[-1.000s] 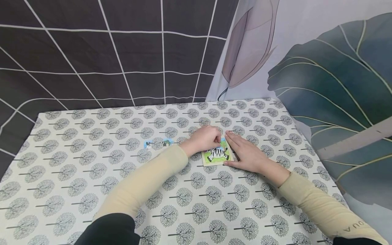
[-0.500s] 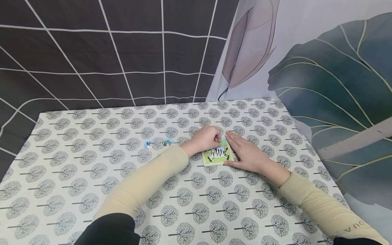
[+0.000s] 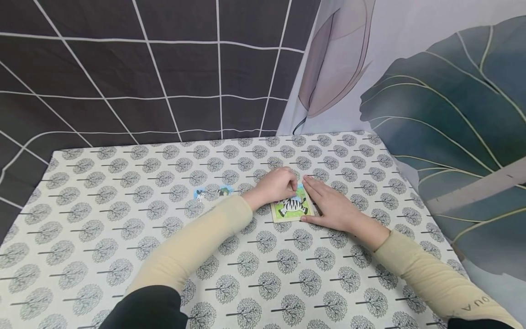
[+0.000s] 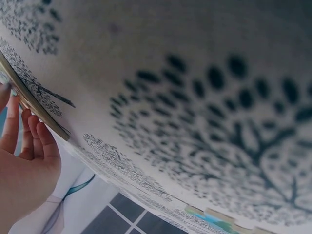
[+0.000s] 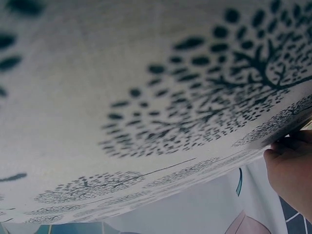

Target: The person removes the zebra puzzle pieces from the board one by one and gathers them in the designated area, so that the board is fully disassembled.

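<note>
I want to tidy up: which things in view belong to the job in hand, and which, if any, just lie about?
Part of the job:
zebra puzzle
loose puzzle pieces to its left
left hand, over the puzzle
right hand, at its right edge

Only surroundings:
tree-print tablecloth
grid backdrop
leaf-print backdrop

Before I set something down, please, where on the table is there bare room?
Bare cloth lies left of the loose puzzle pieces and left sleeve, and between that sleeve and the right sleeve, nearer the person than the zebra board. A free strip borders the dark backdrop. It is crowded around the board, with the left hand and right hand there.
</note>
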A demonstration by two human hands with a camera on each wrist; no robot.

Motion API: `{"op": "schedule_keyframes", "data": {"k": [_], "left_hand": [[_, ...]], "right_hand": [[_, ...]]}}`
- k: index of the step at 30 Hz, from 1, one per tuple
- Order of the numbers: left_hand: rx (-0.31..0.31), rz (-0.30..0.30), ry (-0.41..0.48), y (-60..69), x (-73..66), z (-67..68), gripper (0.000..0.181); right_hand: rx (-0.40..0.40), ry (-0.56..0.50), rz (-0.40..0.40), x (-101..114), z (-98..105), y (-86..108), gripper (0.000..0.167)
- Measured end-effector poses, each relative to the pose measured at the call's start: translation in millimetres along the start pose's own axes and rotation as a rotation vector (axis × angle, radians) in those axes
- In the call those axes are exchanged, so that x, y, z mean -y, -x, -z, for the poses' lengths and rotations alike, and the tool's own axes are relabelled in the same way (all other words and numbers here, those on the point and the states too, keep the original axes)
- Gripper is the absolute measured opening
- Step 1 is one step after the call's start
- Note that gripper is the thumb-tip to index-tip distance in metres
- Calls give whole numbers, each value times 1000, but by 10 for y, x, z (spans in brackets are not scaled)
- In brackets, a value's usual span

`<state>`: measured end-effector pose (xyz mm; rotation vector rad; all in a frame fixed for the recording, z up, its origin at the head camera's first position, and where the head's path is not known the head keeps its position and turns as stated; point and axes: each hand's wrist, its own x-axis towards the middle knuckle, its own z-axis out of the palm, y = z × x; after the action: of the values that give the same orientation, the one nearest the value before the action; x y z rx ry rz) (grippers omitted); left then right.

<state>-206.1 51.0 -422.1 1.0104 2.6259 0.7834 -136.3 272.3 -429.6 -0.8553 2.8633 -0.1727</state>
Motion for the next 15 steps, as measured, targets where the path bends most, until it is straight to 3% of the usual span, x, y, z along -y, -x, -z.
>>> {"op": "schedule_keyframes", "data": {"k": [15], "left_hand": [[-28, 15, 41, -30, 9, 5, 17]], "right_hand": [[7, 3, -7, 8, 11, -1, 107]]}}
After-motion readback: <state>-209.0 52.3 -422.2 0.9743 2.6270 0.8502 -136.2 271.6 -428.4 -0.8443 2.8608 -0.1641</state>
